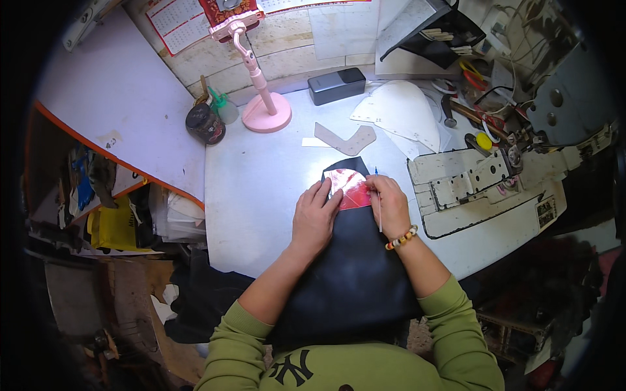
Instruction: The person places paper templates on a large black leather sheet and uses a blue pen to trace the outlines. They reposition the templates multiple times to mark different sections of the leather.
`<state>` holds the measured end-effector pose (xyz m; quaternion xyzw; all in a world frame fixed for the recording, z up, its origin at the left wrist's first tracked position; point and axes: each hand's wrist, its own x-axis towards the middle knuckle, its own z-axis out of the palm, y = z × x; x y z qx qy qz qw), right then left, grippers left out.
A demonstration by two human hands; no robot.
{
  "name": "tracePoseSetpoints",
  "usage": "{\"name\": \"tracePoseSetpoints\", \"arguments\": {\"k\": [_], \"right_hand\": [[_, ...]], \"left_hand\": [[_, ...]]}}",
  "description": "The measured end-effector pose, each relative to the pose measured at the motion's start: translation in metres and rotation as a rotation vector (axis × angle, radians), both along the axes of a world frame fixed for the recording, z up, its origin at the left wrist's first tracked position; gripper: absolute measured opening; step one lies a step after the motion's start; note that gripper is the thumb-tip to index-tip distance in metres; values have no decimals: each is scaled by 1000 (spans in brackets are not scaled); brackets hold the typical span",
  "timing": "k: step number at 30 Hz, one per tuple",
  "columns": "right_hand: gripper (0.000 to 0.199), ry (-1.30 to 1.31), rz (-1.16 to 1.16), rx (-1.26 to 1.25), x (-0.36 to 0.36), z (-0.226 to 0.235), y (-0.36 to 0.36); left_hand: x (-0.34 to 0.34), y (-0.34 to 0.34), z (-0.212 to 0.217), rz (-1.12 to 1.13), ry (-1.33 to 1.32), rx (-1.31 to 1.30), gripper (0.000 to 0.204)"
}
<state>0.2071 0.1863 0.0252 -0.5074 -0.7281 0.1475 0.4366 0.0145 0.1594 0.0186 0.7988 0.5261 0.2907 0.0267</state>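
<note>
A large black sheet (355, 260), like leather, lies over the table's front part and hangs down toward my lap. On its far end rests a shiny red and silvery piece (355, 199) with a rounded top and straight lower edge. My left hand (313, 216) lies on the left side of this piece, fingers stretched out and pressing it down. At its right edge is my right hand (391, 205), closed round a thin white pen (380, 220) with a blue end pointing away from me. The right fingertips touch the red piece; the pen's grip is partly hidden.
Beyond the sheet lie a grey angled template (345, 138) and white pattern pieces (401, 114). A pink phone stand (267, 112), black box (336, 86) and dark jar (205, 122) stand farther back. A sewing machine bed (466, 189) occupies the right, with hand tools (473, 114) behind.
</note>
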Motion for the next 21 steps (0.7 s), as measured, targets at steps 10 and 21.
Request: {"name": "tracePoseSetpoints", "arguments": {"k": [10, 21], "right_hand": [[26, 76, -117, -83, 21, 7, -9], [19, -341, 62, 40, 19, 11, -13]], "left_hand": [[0, 4, -1, 2, -26, -15, 33], [-7, 8, 9, 37, -307, -303, 59]]}}
